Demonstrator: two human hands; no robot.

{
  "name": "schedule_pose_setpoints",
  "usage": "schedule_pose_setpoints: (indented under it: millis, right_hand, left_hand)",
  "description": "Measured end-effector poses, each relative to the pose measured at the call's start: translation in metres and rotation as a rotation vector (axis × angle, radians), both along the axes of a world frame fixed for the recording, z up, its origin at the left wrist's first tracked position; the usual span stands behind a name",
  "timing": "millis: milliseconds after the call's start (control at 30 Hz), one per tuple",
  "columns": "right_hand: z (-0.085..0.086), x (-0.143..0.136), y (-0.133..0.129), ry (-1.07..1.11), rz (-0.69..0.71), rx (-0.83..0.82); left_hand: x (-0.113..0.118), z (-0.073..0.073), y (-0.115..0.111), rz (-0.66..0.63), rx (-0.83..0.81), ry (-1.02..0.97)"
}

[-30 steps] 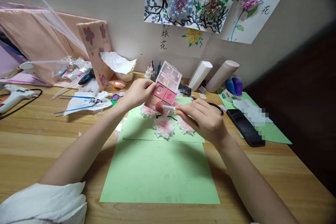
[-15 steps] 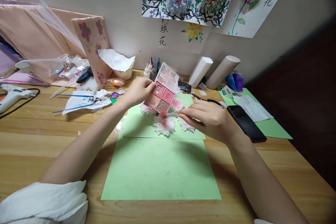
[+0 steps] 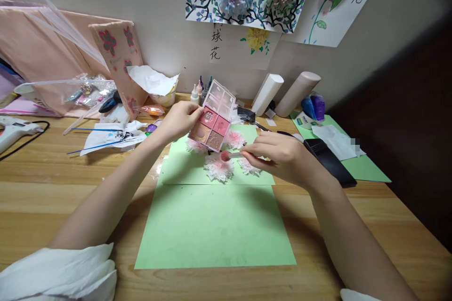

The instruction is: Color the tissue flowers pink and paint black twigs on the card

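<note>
My left hand (image 3: 183,120) is closed on the upper left edge of a blush palette (image 3: 211,128). Its clear lid stands open, and four pink and tan pans face me. Between the fingertips of my right hand (image 3: 273,153) is a makeup brush (image 3: 231,155), its pink bristles pointing left, just below the palette's lower right corner. Under the brush head lies a white paper flower (image 3: 219,169) with a pink centre; whether the bristles touch it I cannot tell. Another flower (image 3: 235,139) lies beyond, partly behind the palette. Green paper (image 3: 215,225) is spread below.
A glue gun (image 3: 17,130) lies at the far left. Blue-handled sticks rest on a stained tissue (image 3: 106,140). Small bottles (image 3: 195,95) and two white rolls (image 3: 267,95) stand by the wall. A black case (image 3: 330,162) lies right of my right hand.
The brush head has come away from the palette's lower edge, slightly right and down, over the front flower. My left hand still holds the palette. The whole view has shifted a little.
</note>
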State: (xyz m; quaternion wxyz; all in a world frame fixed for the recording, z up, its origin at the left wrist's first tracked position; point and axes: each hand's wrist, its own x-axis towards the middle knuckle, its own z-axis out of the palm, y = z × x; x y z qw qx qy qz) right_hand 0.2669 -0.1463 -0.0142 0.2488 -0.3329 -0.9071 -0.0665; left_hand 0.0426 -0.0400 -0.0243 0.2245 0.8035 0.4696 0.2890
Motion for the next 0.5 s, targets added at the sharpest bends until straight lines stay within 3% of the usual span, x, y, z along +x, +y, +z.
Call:
schedule_pose_setpoints:
  millis: [167,333,500]
  right_hand:
    - [-0.012,-0.002,0.010,0.022,-0.031,-0.135]
    - [-0.022,-0.007,0.015,0.064,-0.166,-0.061]
    - [-0.015,-0.014,0.008,0.102,0.020,-0.285]
  left_hand:
    - [-0.006,0.005,0.002,0.041,0.017,-0.015]
    - [-0.010,0.010,0.002,0.076,-0.018,-0.058]
    - [-0.012,0.012,0.001,0.109,-0.034,-0.101]
